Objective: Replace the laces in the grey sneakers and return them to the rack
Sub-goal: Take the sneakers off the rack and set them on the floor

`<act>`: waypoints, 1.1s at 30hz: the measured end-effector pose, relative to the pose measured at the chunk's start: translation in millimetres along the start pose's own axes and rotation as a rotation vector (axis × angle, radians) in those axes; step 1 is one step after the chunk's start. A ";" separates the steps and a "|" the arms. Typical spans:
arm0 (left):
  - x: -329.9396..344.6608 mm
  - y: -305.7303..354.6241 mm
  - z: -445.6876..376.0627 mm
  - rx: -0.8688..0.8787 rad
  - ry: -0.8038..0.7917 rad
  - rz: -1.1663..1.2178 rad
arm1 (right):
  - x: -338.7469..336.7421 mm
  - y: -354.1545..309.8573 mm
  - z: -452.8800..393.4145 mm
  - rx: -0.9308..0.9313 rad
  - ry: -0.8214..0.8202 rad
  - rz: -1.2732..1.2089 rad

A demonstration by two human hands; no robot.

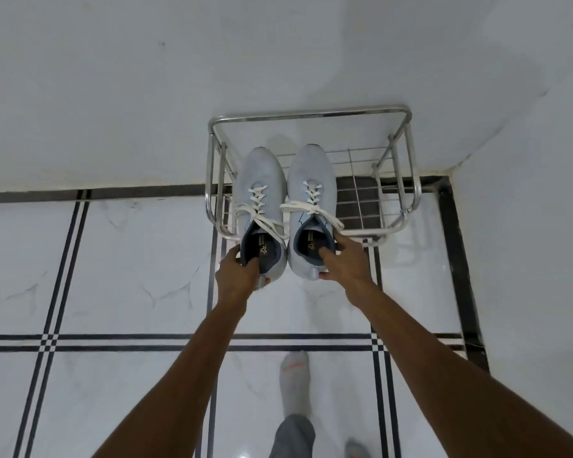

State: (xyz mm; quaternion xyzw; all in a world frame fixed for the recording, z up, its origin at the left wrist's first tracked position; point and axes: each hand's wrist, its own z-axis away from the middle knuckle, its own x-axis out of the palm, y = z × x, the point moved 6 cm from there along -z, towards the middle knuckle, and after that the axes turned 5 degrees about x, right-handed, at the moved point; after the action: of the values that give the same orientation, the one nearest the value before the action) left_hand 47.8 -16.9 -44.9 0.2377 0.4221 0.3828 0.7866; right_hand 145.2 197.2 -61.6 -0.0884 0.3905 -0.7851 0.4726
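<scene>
**Sneakers at the rack, a hand on each heel**

White floor tiles (119,276) with dark double lines run up to a plain white wall (146,94), and in the corner stands our low steel rack (311,114), its wire shelf open on top. We see both grey sneakers side by side over the left part of that shelf. Each has its long axis running away from us, toe toward the wall, heel toward us and hanging out past the rack's front rail. The two shoes lie parallel and touch, or nearly touch, along their inner sides.

The left sneaker (262,173) and the right sneaker (311,170) both carry white laces (308,206), threaded through the eyelets, with loose ends trailing across the tongues and over the sides.

Our left hand (237,274) grips the heel of the left sneaker, fingers curled into the collar and thumb under the back. Our right hand (346,259) holds the heel of the right sneaker the same way, a finger hooked inside the opening, thumb at the heel. Whether the soles rest fully on the wire shelf we cannot tell.

Below, a foot in a grey sock (293,375) stands on the tiles.
</scene>
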 end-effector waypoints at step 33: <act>185.0 -404.7 1.9 -0.001 0.151 -0.210 | 21.4 420.9 -124.2 -0.226 0.219 0.451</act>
State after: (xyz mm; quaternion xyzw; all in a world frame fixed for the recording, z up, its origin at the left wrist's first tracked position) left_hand 276.8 -108.8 -415.2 0.1622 0.5026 0.3156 0.7883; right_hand 353.9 141.1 -444.1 0.0340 0.5343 -0.6162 0.5777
